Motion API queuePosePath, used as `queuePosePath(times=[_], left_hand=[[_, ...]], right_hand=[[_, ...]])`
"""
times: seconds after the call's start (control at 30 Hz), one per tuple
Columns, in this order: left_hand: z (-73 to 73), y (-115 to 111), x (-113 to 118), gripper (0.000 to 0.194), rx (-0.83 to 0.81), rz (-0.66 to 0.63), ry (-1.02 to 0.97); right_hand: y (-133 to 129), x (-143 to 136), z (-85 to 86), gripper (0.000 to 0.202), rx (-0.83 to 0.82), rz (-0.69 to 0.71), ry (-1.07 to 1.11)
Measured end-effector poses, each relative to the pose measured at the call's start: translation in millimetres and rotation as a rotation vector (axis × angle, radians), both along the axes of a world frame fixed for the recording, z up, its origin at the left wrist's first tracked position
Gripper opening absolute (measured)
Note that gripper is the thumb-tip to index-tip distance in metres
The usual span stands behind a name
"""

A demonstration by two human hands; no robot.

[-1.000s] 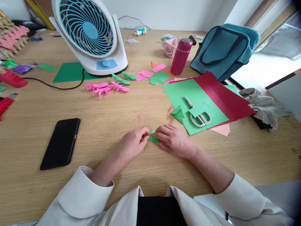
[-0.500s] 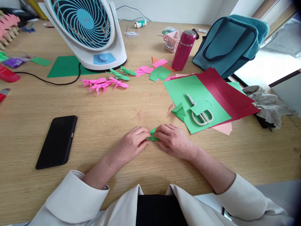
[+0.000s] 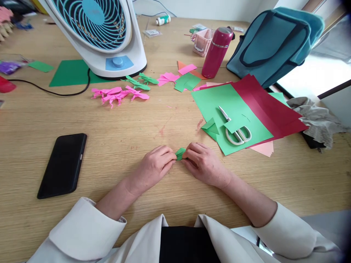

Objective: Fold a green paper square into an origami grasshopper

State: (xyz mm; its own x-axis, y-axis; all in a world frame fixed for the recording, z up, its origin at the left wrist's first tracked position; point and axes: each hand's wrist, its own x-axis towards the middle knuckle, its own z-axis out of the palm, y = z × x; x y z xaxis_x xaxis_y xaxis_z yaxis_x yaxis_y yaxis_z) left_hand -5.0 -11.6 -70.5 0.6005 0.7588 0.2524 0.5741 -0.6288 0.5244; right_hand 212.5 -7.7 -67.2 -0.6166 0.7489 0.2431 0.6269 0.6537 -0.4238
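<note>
Green piece (image 3: 180, 153) sits low at the table's (image 3: 131, 124) middle, pinched between the fingertips of the left hand (image 3: 157, 163) and right hand (image 3: 204, 162). Beyond it, to the right, scissors (image 3: 238, 134) lie on green paper (image 3: 214, 102), partly under a scrap (image 3: 234, 125). Farther back stand a fan (image 3: 120, 44), a bottle (image 3: 217, 53) and a bag (image 3: 271, 47).

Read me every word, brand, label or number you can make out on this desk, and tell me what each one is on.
No text can be read here.
Small bottle: printed label, too small to read.
Clear packet: printing, too small.
Fan hub: faint marks, too blurred.
Held paper: no writing seen.
Phone: dark screen, no text seen.
</note>
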Motion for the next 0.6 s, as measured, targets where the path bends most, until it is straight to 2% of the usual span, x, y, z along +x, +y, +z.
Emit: queuePosePath(times=[0.37, 0.6], left_hand=[[3.9, 1, 9, 0.015, -0.114, 0.079, -0.079], [2.1, 0, 15, 0.016, -0.096, 0.121, -0.063]], right_hand=[[0, -3, 1.2, 0.007, -0.084, -0.041, 0.034], [1, -4, -0.8, 0.008, -0.091, -0.054, 0.037]])
